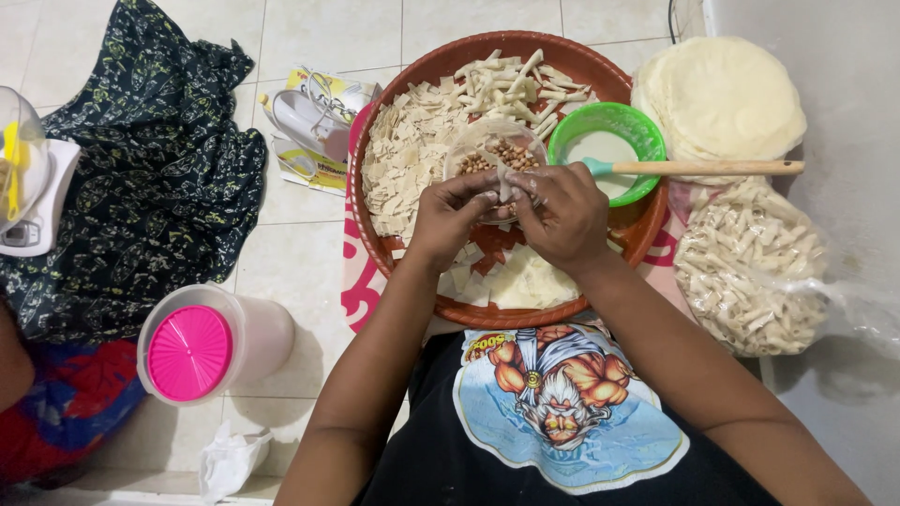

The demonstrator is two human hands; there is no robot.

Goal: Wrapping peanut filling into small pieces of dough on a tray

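Pale dough square pinched between both my hands over the brown tray

Dough piece (506,184) sits in the grip of my left hand (450,214) and right hand (565,214), fingertips of both clenched on it, just above the near rim of a clear bowl of peanuts (497,150). Both hover over the round brown tray (647,234), which holds cut dough squares (408,155) on its left, rolled pieces (511,80) at the far side and a green bowl (609,122) with a wooden-handled brush (712,168) on the right. Right of the tray lie a stack of round wrappers (722,94) and a bag of rolled pieces (745,272); a pink-lidded tub (192,351) stands on the floor to the left
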